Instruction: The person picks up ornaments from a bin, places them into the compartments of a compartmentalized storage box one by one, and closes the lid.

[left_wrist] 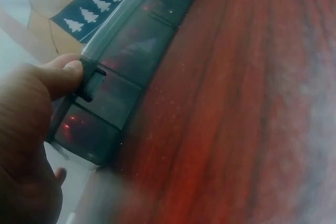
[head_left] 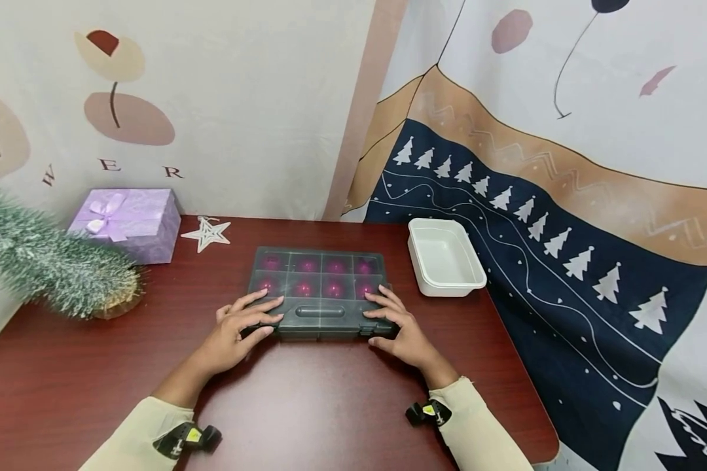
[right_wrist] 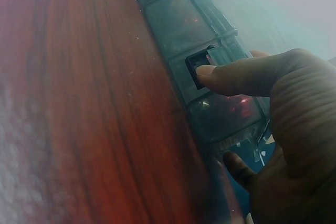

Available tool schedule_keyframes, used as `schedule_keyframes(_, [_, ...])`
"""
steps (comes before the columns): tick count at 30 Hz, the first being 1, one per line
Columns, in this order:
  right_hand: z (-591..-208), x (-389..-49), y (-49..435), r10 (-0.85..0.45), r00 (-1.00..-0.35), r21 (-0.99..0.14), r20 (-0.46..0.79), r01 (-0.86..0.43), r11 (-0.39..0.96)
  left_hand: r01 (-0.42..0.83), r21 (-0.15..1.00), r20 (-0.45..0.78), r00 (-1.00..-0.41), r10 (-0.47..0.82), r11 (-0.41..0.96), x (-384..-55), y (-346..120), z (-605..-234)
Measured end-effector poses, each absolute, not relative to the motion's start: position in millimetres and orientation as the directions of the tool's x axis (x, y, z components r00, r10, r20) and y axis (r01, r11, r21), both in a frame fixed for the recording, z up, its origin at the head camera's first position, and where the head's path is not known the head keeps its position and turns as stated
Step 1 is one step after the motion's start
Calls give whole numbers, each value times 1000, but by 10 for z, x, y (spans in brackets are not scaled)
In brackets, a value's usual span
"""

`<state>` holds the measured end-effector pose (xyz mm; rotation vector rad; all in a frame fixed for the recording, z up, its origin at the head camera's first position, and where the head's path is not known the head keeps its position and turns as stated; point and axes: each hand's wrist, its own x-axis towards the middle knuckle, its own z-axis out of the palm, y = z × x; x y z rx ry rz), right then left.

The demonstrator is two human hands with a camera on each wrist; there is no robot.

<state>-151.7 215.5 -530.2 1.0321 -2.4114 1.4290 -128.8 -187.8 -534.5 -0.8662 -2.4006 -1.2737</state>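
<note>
A dark translucent compartment box (head_left: 319, 313) lies on the table, with pinkish-red shiny things showing through its lid. My left hand (head_left: 235, 333) grips its left front corner, fingers spread over the lid. In the left wrist view the left thumb (left_wrist: 71, 74) is at the front latch (left_wrist: 93, 85). On the right front corner is my right hand (head_left: 403, 333), its fingers likewise on the lid. The right wrist view shows the right thumb (right_wrist: 231, 78) with its tip on the other latch (right_wrist: 197, 66). The lid is down.
A white plastic container (head_left: 448, 255) stands right of the box, near the table's right edge. At the back left are a white star ornament (head_left: 206, 233), a purple gift box (head_left: 141, 226) with a bow, and a small frosted tree (head_left: 53, 258). Printed curtains (head_left: 259, 111) hang behind the table (head_left: 318, 405).
</note>
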Motion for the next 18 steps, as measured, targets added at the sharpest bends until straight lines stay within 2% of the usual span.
schedule_keyframes(4, [-5307, -1522, 2177, -491, -753, -722, 438, -620, 307, 625, 639, 507, -780, 366, 448, -1271, -1860, -5321])
schedule_keyframes(10, [-5308, -1510, 2165, -477, -744, -722, 467, -633, 281, 584, 546, 502, -802, 324, 601, -1195, -1693, -5190])
schedule_keyframes(13, [-5296, -1503, 2151, -467, -743, -721, 479, -637, 273, 595, 461, 534, -779, 329, 659, -1171, -1546, -5130])
schedule_keyframes(18, [-5289, -1502, 2146, -443, -754, -720, 486, -632, 287, 644, 352, 527, -736, 424, 680, -1157, -1246, -5024])
